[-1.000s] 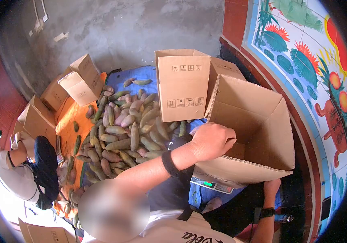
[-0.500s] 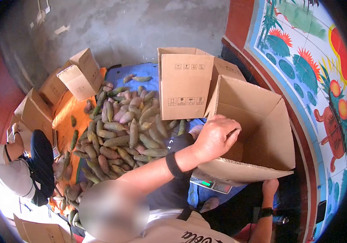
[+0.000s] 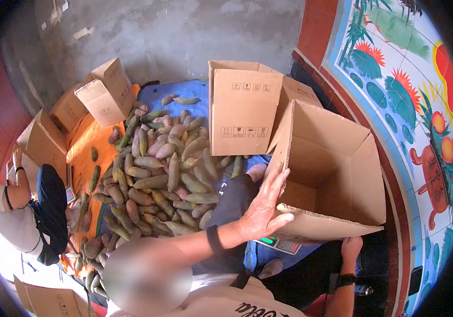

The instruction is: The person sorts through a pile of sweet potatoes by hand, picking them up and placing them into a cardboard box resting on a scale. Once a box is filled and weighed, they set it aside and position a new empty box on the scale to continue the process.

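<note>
An open, empty-looking cardboard box [image 3: 337,153] stands tilted on a scale [image 3: 279,244] with a green display. My left hand [image 3: 264,210] is open against the box's near left corner, fingers spread along the outside and thumb apart. At the near right, my right hand [image 3: 352,247] is closed at the box's lower edge; its fingertips are partly hidden. Left of the box, a large pile of green and pinkish elongated tubers [image 3: 155,182] covers a blue sheet [image 3: 158,95].
Another upright box [image 3: 242,111] stands behind the pile. More open boxes [image 3: 107,98] sit at the back left on an orange sheet [image 3: 86,150]. A co-worker [image 3: 17,211] crouches at the far left. A painted tile wall [image 3: 390,95] runs along the right.
My left hand has opened from a closed shape over the box's near left edge and moved down and left to its outside. My right hand has barely moved.
</note>
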A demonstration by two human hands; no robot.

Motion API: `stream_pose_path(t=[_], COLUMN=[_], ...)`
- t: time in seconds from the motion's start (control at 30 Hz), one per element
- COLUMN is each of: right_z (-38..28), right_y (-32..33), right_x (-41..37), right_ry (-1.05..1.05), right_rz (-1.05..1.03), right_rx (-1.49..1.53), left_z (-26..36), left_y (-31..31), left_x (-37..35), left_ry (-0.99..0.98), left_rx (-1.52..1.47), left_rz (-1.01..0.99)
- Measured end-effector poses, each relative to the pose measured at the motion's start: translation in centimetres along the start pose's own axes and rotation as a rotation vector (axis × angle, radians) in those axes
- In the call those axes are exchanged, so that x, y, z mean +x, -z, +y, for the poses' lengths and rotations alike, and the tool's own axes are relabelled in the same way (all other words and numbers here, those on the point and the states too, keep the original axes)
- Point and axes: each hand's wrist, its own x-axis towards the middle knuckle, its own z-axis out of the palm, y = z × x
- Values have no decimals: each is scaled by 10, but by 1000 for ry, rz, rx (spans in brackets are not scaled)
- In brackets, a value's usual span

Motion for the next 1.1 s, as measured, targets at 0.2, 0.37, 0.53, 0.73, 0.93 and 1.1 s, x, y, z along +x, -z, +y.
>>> stream_pose_path(t=[0.2, 0.37, 0.53, 0.73, 0.93, 1.1], right_z=[1, -2, -5, -12, -4, 3], right_y=[-2, 3, 6, 10, 5, -1], right_x=[2, 2, 3, 1, 0, 1], right_ry=[96, 142, 289, 240, 193, 203], right_rz=[16, -35, -107, -55, -129, -102], right_rx=[64, 114, 120, 86, 50, 11], left_z=[-1, -7, -16, 1, 8, -2], left_y=[0, 4, 13, 5, 9, 22], left_x=[6, 9, 11, 8, 8, -5], left_ry=[144, 133, 131, 75, 139, 111], left_rx=[-72, -3, -14, 42, -17, 58], left_rz=[-61, -69, -55, -35, -52, 0])
